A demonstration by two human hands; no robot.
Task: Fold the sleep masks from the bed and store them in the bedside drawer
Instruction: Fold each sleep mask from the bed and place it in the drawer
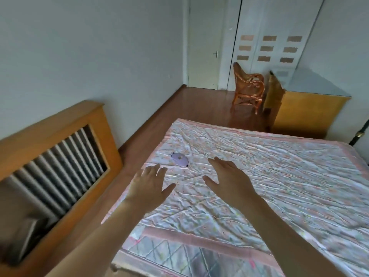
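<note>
I see two bare forearms, no sleeves reaching the wrists or anywhere along the parts that show. My left hand [148, 184] and right hand [229, 179] wear nothing: no rings, no watch, no gloves, no bracelets visible.

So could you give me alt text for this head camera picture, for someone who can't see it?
Two open hands, left hand and right hand, reach over a quilted bed toward a small lilac sleep mask lying flat. A wicker chair stands beyond.
</note>
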